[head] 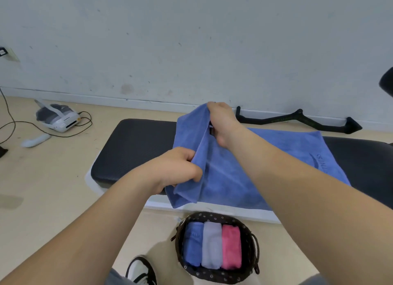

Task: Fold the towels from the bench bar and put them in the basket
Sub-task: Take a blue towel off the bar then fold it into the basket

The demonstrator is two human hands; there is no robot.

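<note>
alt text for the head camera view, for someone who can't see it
A person folds a blue towel on a black padded bench: the left hand grips its near edge, the right hand its far corner. In front, a dark basket on the floor holds three folded towels, blue, grey and pink.

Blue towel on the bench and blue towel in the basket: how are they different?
The bench towel is spread out and half-folded; the basket towel is folded small. The bench towel is held by the left hand and right hand; the basket towel sits untouched. Both are blue with lettering.
</note>
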